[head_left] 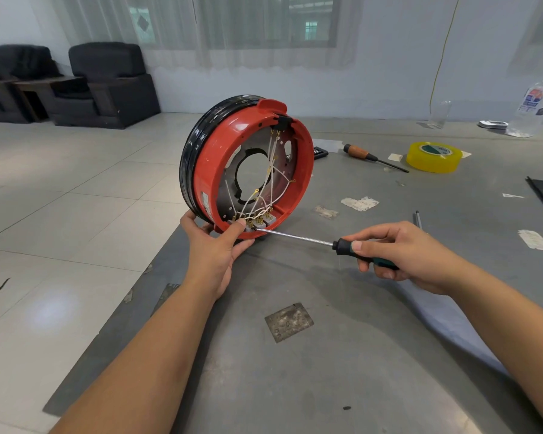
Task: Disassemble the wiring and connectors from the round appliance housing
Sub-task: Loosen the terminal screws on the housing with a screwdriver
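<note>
On grey table | left hand [215, 245] steadies round red plastic housing [215, 158] | right hand [398, 252] grips green-black screwdriver [298, 239] at grey terminal blocks [259, 223] | white wires [271, 180] still connected, most work left.

bright daylight via curtained window [264, 26] | glare patch on floor [52, 311] | soft shadows | wide-angle edge bending

Pale floor tiles [76, 170] are running across the left, catching a soft glare patch near left. Two dark armchairs [107, 86] are sitting far left against the wall, a dark wooden side table [35, 95] between them. Sheer white curtains [201, 29] are hanging over a far window [308, 20], daylight coming through. A light grey wall [389, 57] is running far right.
</note>
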